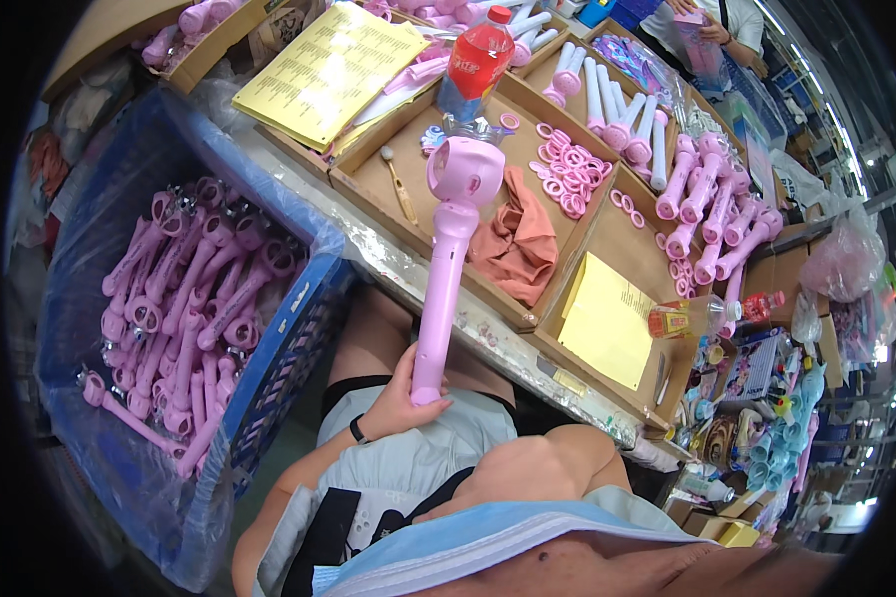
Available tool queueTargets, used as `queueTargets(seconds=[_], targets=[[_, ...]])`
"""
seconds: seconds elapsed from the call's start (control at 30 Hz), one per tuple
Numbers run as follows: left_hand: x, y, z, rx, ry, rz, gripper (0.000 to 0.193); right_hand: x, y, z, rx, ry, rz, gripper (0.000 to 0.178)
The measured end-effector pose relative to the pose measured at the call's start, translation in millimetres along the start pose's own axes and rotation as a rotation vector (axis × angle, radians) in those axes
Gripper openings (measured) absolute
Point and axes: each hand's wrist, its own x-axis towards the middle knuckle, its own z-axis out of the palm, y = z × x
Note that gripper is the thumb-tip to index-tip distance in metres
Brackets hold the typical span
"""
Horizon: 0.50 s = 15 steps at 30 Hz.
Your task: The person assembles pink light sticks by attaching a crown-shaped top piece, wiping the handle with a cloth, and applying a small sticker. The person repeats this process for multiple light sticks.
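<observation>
My left hand (406,396) is wrapped round the lower end of a pink toy wand (443,284). The wand stands nearly upright, with its round, hollow head over the cardboard tray (423,249) on the bench. My right hand (518,476) is drawn in close to my body, well away from the wand; its fingers are mostly hidden and blurred. On the left, a blue plastic crate (299,323) lined with clear film holds many similar pink wands (184,289). Behind the wand's head lie a salmon-coloured cloth (516,239) and a small brush (399,184).
Pink rings (572,169) lie heaped in the tray, and more pink handles (712,189) are piled at right. A red-capped bottle (476,65) stands at the back. Yellow printed sheets (334,70) lie on the bench. Another person (712,30) is at the far right.
</observation>
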Motion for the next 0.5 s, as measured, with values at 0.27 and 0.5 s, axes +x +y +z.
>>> queueTargets(seconds=[0.27,0.5], targets=[[0.7,1.9,-2.2,0.0,-0.023,0.009,0.093,16.3,7.9,9.7,0.104,0.182,-0.247,0.023],[1.8,-0.3,-5.8,-0.074,-0.061,0.045,0.091,18.9,8.6,-69.3,-0.716,-0.037,0.276,0.009]])
